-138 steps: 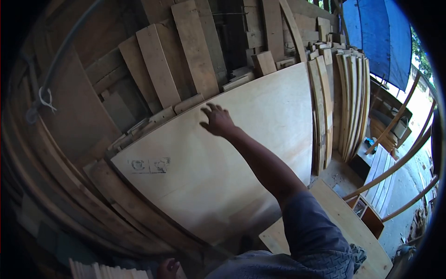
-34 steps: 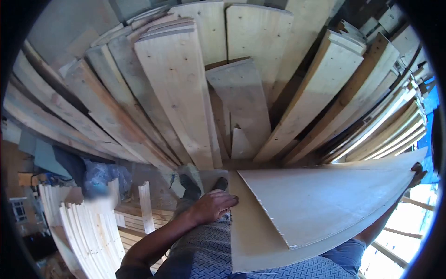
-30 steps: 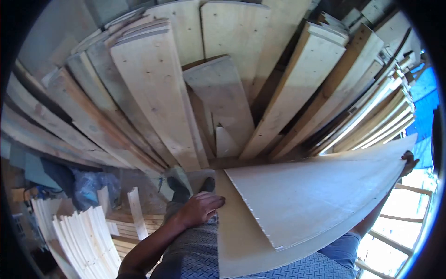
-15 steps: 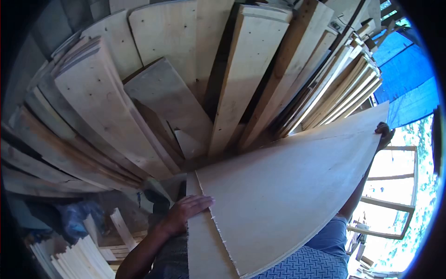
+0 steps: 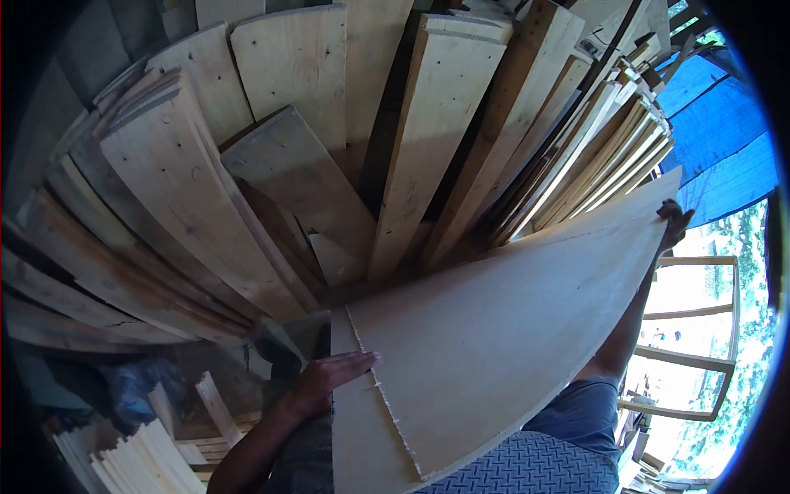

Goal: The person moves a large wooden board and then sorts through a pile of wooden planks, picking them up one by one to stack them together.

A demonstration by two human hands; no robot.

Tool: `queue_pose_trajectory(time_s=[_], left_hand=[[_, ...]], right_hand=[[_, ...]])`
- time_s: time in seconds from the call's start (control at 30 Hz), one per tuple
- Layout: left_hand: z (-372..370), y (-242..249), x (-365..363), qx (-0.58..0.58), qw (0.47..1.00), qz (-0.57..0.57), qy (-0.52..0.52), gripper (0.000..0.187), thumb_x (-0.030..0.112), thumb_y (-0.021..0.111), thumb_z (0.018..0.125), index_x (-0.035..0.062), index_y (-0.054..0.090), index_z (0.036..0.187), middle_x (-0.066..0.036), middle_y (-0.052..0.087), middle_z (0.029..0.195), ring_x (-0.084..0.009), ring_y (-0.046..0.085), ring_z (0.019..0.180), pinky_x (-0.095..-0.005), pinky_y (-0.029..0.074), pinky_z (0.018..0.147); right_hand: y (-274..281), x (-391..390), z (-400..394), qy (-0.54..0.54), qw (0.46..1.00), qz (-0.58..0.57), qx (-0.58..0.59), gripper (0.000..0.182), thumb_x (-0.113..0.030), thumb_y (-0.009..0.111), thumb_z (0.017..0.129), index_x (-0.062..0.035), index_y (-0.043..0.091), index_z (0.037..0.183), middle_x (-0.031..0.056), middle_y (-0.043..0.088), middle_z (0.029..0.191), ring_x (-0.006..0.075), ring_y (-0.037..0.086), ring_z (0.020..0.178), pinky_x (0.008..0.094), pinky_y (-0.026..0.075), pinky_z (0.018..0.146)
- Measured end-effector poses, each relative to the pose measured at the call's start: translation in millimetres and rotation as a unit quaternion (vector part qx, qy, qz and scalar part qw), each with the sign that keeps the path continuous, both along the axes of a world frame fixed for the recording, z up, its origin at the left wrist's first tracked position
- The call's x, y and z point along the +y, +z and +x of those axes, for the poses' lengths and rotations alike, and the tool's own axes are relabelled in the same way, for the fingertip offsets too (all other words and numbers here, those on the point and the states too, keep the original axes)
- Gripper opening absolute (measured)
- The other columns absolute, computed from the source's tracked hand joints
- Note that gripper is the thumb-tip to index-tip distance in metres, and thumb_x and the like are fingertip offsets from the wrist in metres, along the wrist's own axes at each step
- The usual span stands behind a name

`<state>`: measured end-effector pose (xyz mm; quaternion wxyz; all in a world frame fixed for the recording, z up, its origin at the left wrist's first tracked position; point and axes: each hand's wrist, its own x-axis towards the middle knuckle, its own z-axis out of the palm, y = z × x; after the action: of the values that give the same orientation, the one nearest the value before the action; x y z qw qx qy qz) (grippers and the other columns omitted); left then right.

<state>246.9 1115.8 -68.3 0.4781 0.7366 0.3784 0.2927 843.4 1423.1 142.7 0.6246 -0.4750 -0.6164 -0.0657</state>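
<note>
A large pale plywood sheet [image 5: 502, 329] lies slanted across my lap, rising toward the right. Its splintered left edge overlaps a second pale board [image 5: 362, 436], or a strip of one, showing along the left. My left hand [image 5: 329, 380] reaches over that strip's outer edge, fingers together and fairly straight, fingertips at the splintered line; its thumb is hidden. At the upper right corner, my right hand [image 5: 676, 226] is closed around the sheet's edge, fingers curled over the top face.
Tall wooden boards [image 5: 444, 123] lean against the wall ahead. Thin strips [image 5: 613, 165] stand bundled at right, near a blue tarp [image 5: 724, 123] and a wooden frame [image 5: 691, 360]. Cut slats [image 5: 148, 457] and clear plastic [image 5: 144, 395] sit lower left.
The sheet's right corner and my right hand have shifted slightly left. My left hand stays at nearly the same spot on the splintered edge.
</note>
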Motion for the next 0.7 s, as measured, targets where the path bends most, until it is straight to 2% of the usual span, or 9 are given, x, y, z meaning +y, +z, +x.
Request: queue_pose_trajectory(time_s=[0.2, 0.23, 0.27, 0.37, 0.47, 0.53, 0.6, 0.63, 0.7], left_hand=[[-10, -72, 16, -0.151, 0.967, -0.175, 0.111, 0.048, 0.021, 0.059, 0.088, 0.0083, 0.051, 0.134, -0.015, 0.057, 0.129, -0.028, 0.054, 0.121, -0.0329, 0.043, 0.102], [-12, -50, 25, -0.159, 0.959, -0.192, 0.134, 0.045, 0.023, 0.06, 0.089, 0.0071, 0.054, 0.131, -0.015, 0.059, 0.126, -0.0269, 0.056, 0.118, -0.0331, 0.044, 0.099], [-13, -26, 37, -0.164, 0.949, -0.212, 0.164, 0.043, 0.025, 0.062, 0.09, 0.0058, 0.056, 0.128, -0.015, 0.061, 0.123, -0.0258, 0.058, 0.114, -0.0334, 0.045, 0.096], [-33, -23, 61, 0.026, 0.971, -0.032, 0.237, 0.034, 0.024, 0.065, 0.089, 0.0014, 0.062, 0.115, -0.014, 0.065, 0.112, -0.0223, 0.063, 0.103, -0.036, 0.048, 0.09], [-55, -40, 74, -0.078, 0.935, -0.184, 0.292, 0.042, 0.025, 0.067, 0.088, 0.0002, 0.057, 0.12, -0.016, 0.064, 0.115, -0.0254, 0.06, 0.109, -0.0397, 0.046, 0.096], [-69, -54, 64, -0.109, 0.908, -0.113, 0.388, 0.052, 0.028, 0.066, 0.088, -0.0001, 0.05, 0.129, -0.017, 0.057, 0.127, -0.026, 0.056, 0.117, -0.0361, 0.046, 0.095], [-97, -113, 35, -0.057, 0.904, -0.113, 0.408, 0.057, 0.03, 0.064, 0.089, -0.0015, 0.045, 0.133, -0.018, 0.052, 0.133, -0.0267, 0.052, 0.122, -0.0356, 0.044, 0.099], [-114, -147, 8, -0.023, 0.904, -0.142, 0.401, 0.054, 0.03, 0.064, 0.089, -0.0003, 0.048, 0.131, -0.018, 0.054, 0.131, -0.0272, 0.053, 0.121, -0.0362, 0.044, 0.099], [-141, -194, -55, 0.048, 0.884, -0.217, 0.411, 0.048, 0.033, 0.064, 0.09, 0.0019, 0.053, 0.125, -0.018, 0.059, 0.124, -0.0276, 0.057, 0.116, -0.0362, 0.045, 0.096]], right_hand=[[12, 33, -45, 0.031, 0.997, -0.068, 0.025, 0.06, -0.043, 0.039, 0.101, 0.0003, 0.065, 0.069, 0.0086, 0.067, 0.077, 0.0186, 0.061, 0.079, 0.0323, 0.041, 0.085], [14, 37, -49, -0.035, 0.987, -0.032, -0.154, 0.059, -0.041, 0.036, 0.102, 0.0, 0.066, 0.072, 0.0095, 0.069, 0.081, 0.0179, 0.063, 0.082, 0.0312, 0.043, 0.084], [19, 43, -60, -0.044, 0.989, -0.089, -0.11, 0.056, -0.037, 0.034, 0.102, -0.001, 0.067, 0.075, 0.0103, 0.07, 0.085, 0.0174, 0.064, 0.087, 0.0315, 0.043, 0.086], [25, 72, -98, 0.18, 0.95, -0.119, -0.225, 0.048, -0.03, 0.032, 0.103, -0.0005, 0.068, 0.091, 0.0086, 0.069, 0.094, 0.0182, 0.064, 0.089, 0.0315, 0.043, 0.089], [13, 99, -147, 0.089, 0.919, -0.217, -0.316, 0.044, -0.033, 0.036, 0.102, 0.0004, 0.064, 0.111, 0.0129, 0.065, 0.11, 0.0234, 0.057, 0.109, 0.0336, 0.04, 0.097], [-3, 136, -166, 0.014, 0.9, -0.139, -0.413, 0.044, -0.032, 0.037, 0.101, -0.0005, 0.056, 0.125, 0.0168, 0.057, 0.126, 0.0284, 0.051, 0.121, 0.0352, 0.035, 0.105], [-14, 173, -173, 0.042, 0.851, -0.04, -0.522, 0.044, -0.03, 0.035, 0.102, -0.0017, 0.048, 0.133, 0.0184, 0.049, 0.136, 0.0302, 0.043, 0.129, 0.0356, 0.032, 0.108], [-10, 169, -207, 0.048, 0.896, -0.142, -0.419, 0.041, -0.023, 0.032, 0.102, -0.0023, 0.045, 0.135, 0.0186, 0.048, 0.136, 0.0313, 0.044, 0.128, 0.0366, 0.033, 0.108], [-15, 192, -223, 0.032, 0.876, -0.108, -0.469, 0.04, -0.021, 0.031, 0.102, -0.0023, 0.044, 0.136, 0.0186, 0.048, 0.136, 0.0317, 0.044, 0.128, 0.0371, 0.033, 0.108]])
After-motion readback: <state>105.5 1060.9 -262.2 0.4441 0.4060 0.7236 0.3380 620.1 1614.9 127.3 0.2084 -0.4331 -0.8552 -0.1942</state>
